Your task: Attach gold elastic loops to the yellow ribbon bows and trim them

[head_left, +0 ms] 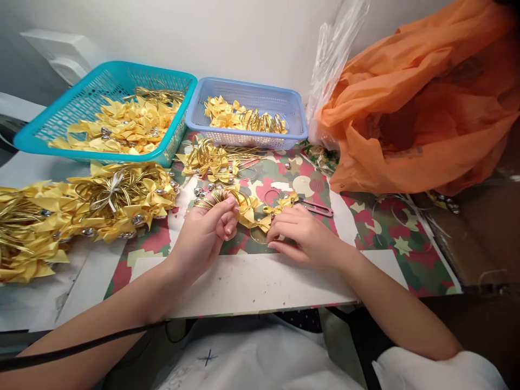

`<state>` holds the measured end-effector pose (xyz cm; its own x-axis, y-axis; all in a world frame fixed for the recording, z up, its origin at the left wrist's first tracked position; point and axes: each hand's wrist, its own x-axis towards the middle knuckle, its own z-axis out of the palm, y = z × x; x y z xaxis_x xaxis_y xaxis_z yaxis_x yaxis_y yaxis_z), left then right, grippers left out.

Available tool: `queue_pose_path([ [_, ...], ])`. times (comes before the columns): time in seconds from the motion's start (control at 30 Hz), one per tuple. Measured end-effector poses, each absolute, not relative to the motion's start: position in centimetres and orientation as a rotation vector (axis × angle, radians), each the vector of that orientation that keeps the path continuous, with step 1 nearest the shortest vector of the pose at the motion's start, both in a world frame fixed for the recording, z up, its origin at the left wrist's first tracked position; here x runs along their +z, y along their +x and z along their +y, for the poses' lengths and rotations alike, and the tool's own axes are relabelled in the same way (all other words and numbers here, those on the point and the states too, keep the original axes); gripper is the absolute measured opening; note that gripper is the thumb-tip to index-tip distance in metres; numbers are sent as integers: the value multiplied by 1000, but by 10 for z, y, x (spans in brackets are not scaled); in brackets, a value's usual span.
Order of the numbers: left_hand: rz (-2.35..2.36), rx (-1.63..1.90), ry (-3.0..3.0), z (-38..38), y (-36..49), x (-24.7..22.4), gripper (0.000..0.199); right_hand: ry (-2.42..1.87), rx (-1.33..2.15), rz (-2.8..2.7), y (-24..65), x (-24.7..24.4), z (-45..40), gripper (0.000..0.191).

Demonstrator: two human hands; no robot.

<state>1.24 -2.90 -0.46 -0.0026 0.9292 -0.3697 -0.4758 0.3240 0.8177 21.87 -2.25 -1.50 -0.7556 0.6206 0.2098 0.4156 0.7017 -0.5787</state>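
My left hand (209, 227) is closed around a bundle of looped gold cords (207, 201), its thumb pressed over the fingers. Yellow ribbon bows (247, 210) and small silver bells (199, 192) hang from this bundle past the knuckles. To its right, my right hand (300, 235) rests low over the table with curled fingers. Its fingertips are at a yellow ribbon bow (266, 222) on a thin gold cord loop; the exact grip is partly hidden. Just behind the right hand lies a pair of pink-handled thread snips (317, 208).
A teal basket (105, 157) and a blue basket (247, 135) hold yellow bows at the back. Tied bow bundles (117, 200) lie at left. More bows with gold cords (209, 157) sit before the blue basket. An orange plastic bag (382, 108) stands at right. One loose bell (288, 166) lies behind my hands.
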Motion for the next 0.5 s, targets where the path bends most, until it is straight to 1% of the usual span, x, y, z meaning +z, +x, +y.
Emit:
queue_pose_path([
  [0.27, 1074, 1217, 533, -29, 12, -4, 15, -872, 640, -2454, 217, -15, -25, 14],
  [0.37, 1085, 1200, 542, -30, 12, -7, 16, -978, 576, -2259, 210, -16, -31, 14],
  [0.5, 1102, 1001, 705, -39, 13, -12, 22, -1057, 520, -1949, 195, -19, -42, 14],
])
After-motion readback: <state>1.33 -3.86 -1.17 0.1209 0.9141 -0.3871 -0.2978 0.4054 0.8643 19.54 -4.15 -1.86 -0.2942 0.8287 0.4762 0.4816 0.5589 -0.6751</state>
